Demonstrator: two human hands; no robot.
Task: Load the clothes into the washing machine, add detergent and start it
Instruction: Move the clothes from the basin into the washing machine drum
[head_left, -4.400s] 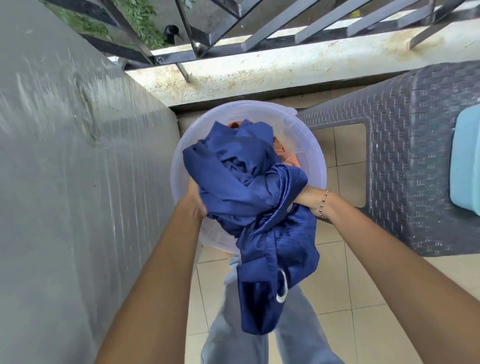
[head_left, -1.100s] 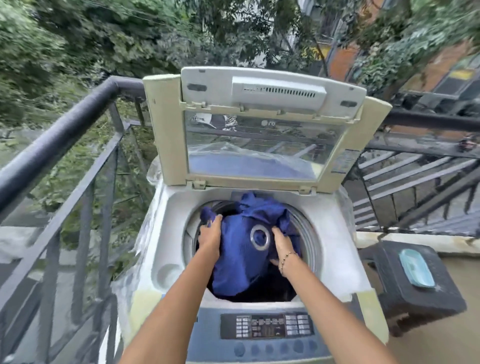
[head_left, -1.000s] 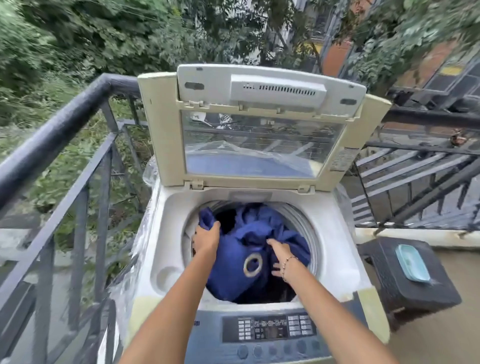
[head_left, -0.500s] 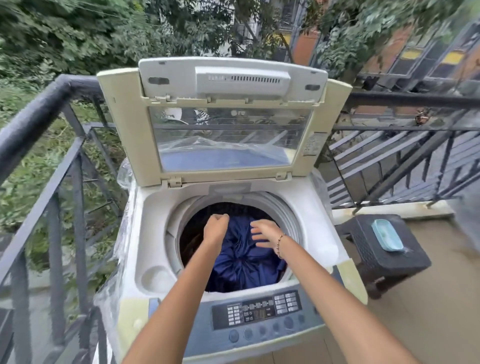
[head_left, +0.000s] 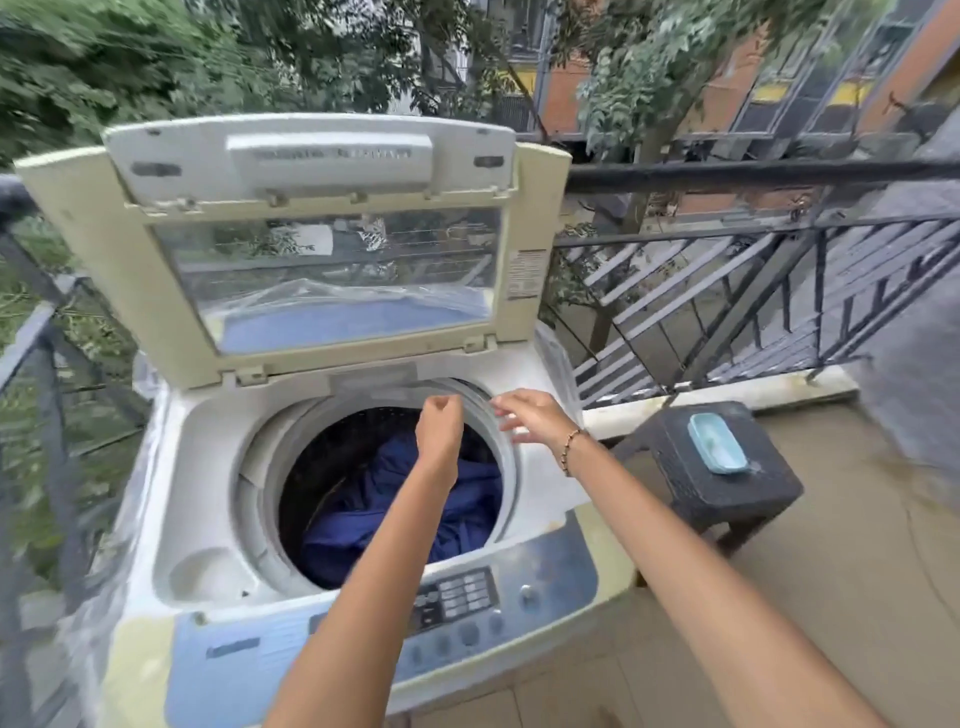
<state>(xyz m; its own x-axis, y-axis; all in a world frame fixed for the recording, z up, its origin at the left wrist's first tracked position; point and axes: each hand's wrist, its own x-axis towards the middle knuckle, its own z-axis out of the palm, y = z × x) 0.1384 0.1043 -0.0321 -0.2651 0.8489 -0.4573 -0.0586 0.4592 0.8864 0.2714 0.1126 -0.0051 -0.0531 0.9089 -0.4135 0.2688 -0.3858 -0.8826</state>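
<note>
Balcony floor tiles (head_left: 857, 597) run off toward 3 o'clock, with a dark metal railing (head_left: 753, 171) behind and trees and orange buildings beyond it. At the centre stands a top-loading washing machine (head_left: 171, 467), its lid (head_left: 322, 244) propped upright at 12 o'clock — the clear window in it shows reflections. Down in the drum (head_left: 322, 467) lies the dark blue clothing (head_left: 467, 499), bunched low and toward 4 o'clock of the opening, with no hand touching it.

Both arms reach in from 6 o'clock. The left hand (head_left: 439, 431) hangs over the far part of the drum mouth, fingers curled loosely inward and holding nothing. The right hand (head_left: 530, 415) hovers at about 1 o'clock of the drum ring, fingers spread and a little blurred, also empty; a beaded bracelet (head_left: 570, 451) sits on that wrist.

A blue-grey control panel (head_left: 457, 597) with buttons runs along the near edge of the machine at 6 o'clock. Off at 3 o'clock, just beside the machine, a dark woven stool (head_left: 727, 488) carries a light blue lidded container (head_left: 718, 451) — lying flat on its top.
</note>
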